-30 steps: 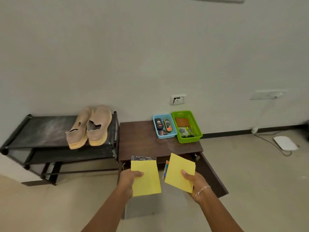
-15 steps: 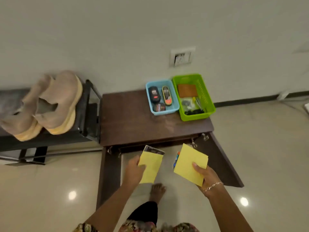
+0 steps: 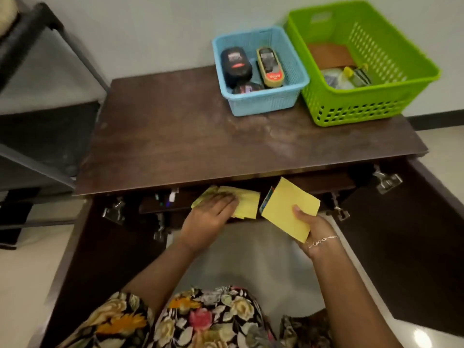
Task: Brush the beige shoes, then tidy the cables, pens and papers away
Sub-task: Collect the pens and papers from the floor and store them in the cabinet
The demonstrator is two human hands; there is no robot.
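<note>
My left hand (image 3: pixel 209 213) lies flat on a bundle of yellow papers (image 3: pixel 247 205), which rests on the shelf (image 3: pixel 154 205) inside the open brown cabinet, just under the table top (image 3: pixel 200 146). To its right, my right hand (image 3: pixel 313 228) pinches a second stack of yellow papers (image 3: pixel 283 208), thumb on top, held tilted in front of the cabinet opening. A small multicoloured item (image 3: pixel 266 200) sticks out behind that stack. A sliver of a beige shoe (image 3: pixel 7 16) shows at the top left corner.
A blue basket (image 3: pixel 263 104) with a shoe brush (image 3: pixel 270 67) and polish containers stands at the table's back, a green basket (image 3: pixel 364 106) of small items beside it. Both cabinet doors (image 3: pixel 414 234) hang open. The black shoe rack (image 3: pixel 50 136) stands left.
I have come close to the cabinet and bent over it. My left hand moved its yellow papers forward onto the inner shelf. The right hand still holds its stack.
</note>
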